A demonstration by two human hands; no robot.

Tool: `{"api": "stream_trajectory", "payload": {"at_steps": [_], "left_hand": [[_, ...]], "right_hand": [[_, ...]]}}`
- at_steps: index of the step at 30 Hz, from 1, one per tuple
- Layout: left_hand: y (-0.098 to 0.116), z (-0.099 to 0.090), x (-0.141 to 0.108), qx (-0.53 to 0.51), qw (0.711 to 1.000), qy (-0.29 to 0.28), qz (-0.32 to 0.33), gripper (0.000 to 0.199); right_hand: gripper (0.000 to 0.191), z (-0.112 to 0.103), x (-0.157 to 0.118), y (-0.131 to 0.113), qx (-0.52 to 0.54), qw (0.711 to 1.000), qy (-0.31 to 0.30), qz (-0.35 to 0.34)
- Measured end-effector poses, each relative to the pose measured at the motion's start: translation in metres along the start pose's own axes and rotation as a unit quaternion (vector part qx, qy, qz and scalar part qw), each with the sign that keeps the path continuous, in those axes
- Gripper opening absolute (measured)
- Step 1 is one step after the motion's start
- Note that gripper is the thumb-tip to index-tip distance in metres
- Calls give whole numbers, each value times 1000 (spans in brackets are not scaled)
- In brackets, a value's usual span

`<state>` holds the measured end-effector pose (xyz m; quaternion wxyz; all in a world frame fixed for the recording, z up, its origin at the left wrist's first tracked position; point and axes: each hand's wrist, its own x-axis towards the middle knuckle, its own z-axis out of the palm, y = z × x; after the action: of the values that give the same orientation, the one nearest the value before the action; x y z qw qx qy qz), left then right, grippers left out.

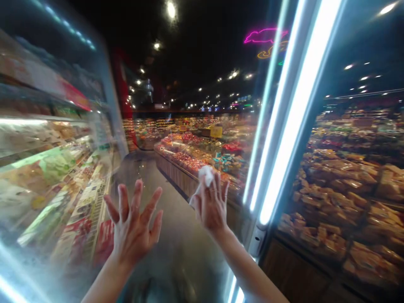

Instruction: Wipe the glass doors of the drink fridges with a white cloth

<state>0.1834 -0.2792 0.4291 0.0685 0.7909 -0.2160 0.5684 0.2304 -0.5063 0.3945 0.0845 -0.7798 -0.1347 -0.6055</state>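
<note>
My left hand (134, 227) is raised with its fingers spread and nothing in it, in front of what looks like a clear glass pane. To its right, my right hand (211, 206) presses a crumpled white cloth (206, 174), which shows at the fingertips and along the hand's left side. Whether the left fingertips touch the glass cannot be made out. Beside my right forearm runs a bright white light strip (299, 113) on the upright frame.
Shelves of packaged goods (69, 181) stand at the left. Beyond the glass, a long display of wrapped items (189, 151) borders a grey floor (170, 210). Bins of brown packages (341, 202) are at the right.
</note>
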Motion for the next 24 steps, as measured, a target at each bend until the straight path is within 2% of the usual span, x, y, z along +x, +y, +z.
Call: {"api": "stream_trajectory", "payload": {"at_steps": [2, 3, 7, 9, 13, 15, 18, 20, 24], "left_hand": [[-9, 0, -15, 6, 1000, -4, -12, 89], [-14, 0, -22, 8, 1000, -8, -17, 89], [-32, -2, -44, 6, 999, -18, -28, 90], [-43, -6, -53, 7, 999, -18, -32, 92], [-65, -19, -66, 19, 999, -29, -36, 97], [-73, -23, -67, 24, 999, -37, -26, 98], [-80, -25, -68, 11, 999, -33, -16, 98], [-84, -25, -70, 5, 1000, -21, -20, 96], [-98, -26, -80, 11, 999, -17, -27, 90]], "right_hand": [[69, 6, -8, -10, -6, 995, 36, 95], [69, 11, -13, -19, -4, 994, 39, 101], [59, 26, -38, -59, 14, 999, -25, -36], [61, 27, -50, -61, -4, 999, -37, -11], [75, 24, -63, -47, -41, 991, 6, 126], [76, 26, -67, -56, -35, 992, 7, 120], [74, 32, -71, -88, -8, 999, -49, 23], [73, 35, -70, -102, -10, 998, -61, -3], [74, 37, -68, -106, -45, 995, -5, 92]]}}
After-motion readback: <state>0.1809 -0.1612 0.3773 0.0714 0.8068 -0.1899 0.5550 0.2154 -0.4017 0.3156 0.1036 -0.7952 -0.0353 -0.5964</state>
